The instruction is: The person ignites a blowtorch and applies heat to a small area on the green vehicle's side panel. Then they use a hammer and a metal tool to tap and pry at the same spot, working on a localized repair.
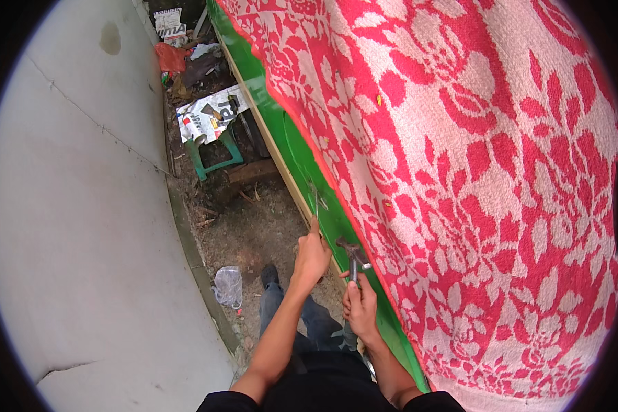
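My left hand (pixel 312 259) is over the wooden edge of a green surface (pixel 292 147). Its index finger stretches forward, with the other fingers bent and partly hidden. At that fingertip lie thin metal pieces (pixel 319 199), too small to name surely. My right hand (pixel 361 306) is closed around the dark handle of a hammer (pixel 353 253), its head pointing away from me above the green surface. Alongside lies a red and white floral towel (pixel 460 172), its red edge running close by the hammer.
A pale wall (pixel 96 206) curves along the left. On the dirt floor stand a green plastic stool (pixel 216 161) with a printed sheet (pixel 202 120) on it and a wooden block (pixel 254 172). A clear plastic bag (pixel 228 286) lies near my feet, a red bag (pixel 172 58) farther off.
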